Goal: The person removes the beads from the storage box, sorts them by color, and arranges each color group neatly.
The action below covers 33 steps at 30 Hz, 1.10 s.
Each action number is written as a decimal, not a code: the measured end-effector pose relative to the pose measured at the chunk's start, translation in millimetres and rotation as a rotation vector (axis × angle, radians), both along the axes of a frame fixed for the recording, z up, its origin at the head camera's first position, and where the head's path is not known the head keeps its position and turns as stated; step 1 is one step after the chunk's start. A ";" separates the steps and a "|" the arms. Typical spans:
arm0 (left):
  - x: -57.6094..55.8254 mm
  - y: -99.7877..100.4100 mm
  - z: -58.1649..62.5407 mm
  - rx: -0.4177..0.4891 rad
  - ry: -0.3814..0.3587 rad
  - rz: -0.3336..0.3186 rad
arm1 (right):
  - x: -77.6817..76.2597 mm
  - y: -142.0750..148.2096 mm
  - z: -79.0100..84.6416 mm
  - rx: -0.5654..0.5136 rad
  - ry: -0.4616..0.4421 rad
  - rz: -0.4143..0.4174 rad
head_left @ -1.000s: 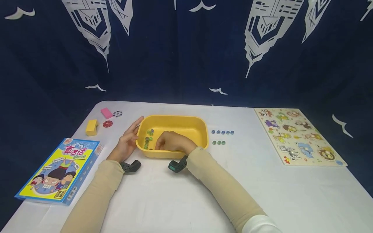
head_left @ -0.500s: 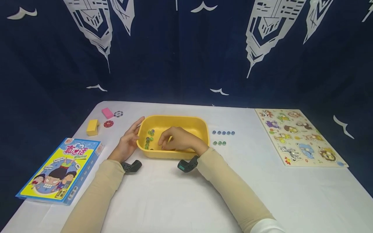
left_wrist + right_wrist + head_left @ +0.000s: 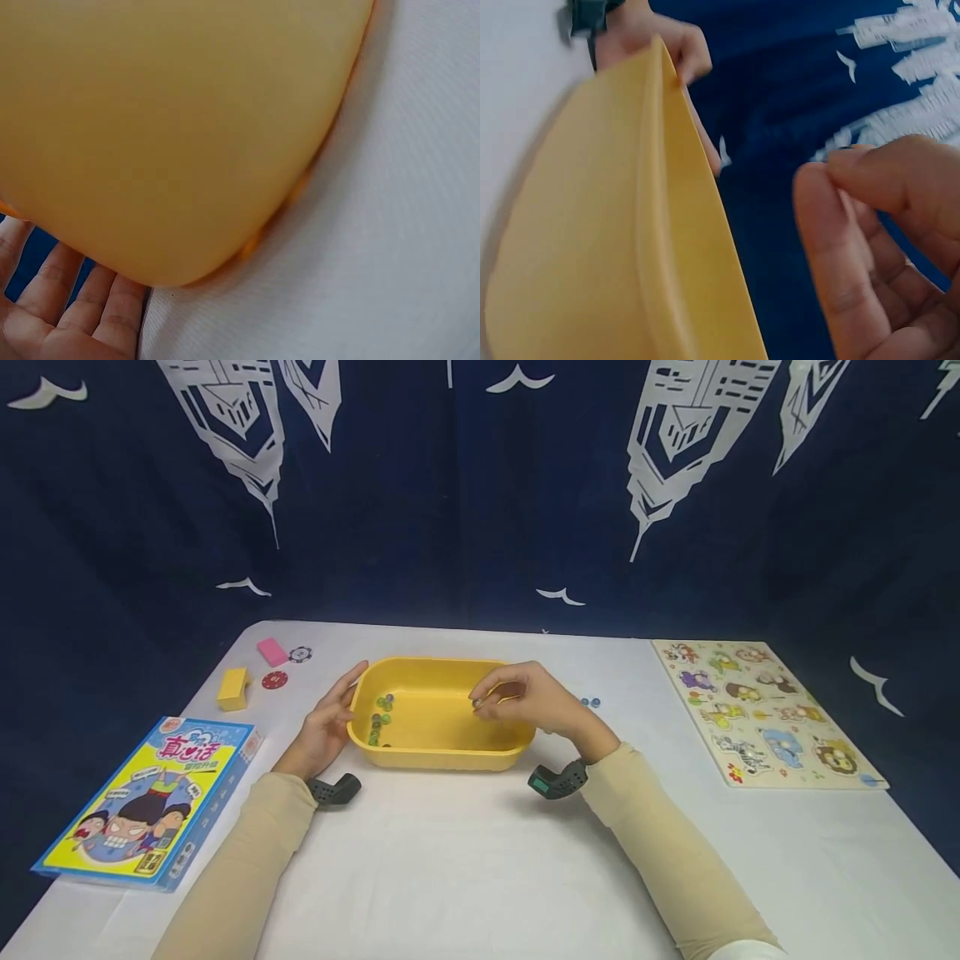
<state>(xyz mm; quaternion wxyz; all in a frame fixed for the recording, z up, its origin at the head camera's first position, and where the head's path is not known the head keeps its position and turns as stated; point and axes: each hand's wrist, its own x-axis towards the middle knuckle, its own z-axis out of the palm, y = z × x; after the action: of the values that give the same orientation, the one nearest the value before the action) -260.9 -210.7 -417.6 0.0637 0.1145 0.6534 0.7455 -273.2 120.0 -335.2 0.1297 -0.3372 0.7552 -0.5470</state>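
Observation:
A yellow plastic tub (image 3: 435,760) stands mid-table, with several green and blue glass marbles (image 3: 386,702) along its left end. My left hand (image 3: 321,737) rests against the tub's left side, thumb at the rim and fingers extended along the outer wall. In the left wrist view, its spread fingers (image 3: 97,304) lie beside the tub's wall (image 3: 187,150). Over the tub's right end, my right hand (image 3: 525,697) pinches a small marble (image 3: 476,702) between thumb and fingertips. Two blue marbles (image 3: 590,702) show on the table beyond that hand, which hides the others there.
A wooden animal puzzle board (image 3: 772,718) lies at the right. At the left are a blue and yellow boxed game (image 3: 150,802), a yellow block (image 3: 233,689), a pink block (image 3: 272,652), a red chip (image 3: 274,680) and a black-and-white chip (image 3: 301,654).
My right hand has risen from the tub's floor and moved right toward its right end, a marble now visible at the fingertips. It now covers most marbles on the table. My left hand stays put.

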 end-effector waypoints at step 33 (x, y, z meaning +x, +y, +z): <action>5.3 3.0 4.4 0.003 -0.004 -0.013 | -35.1 167.3 -58.8 0.310 -0.158 -0.671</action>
<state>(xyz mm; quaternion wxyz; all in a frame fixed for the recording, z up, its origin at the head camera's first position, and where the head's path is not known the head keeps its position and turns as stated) -255.6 -207.7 -413.3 0.0699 0.1174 0.6513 0.7465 -308.3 287.3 -394.0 0.0504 -0.0040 0.8851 -0.4627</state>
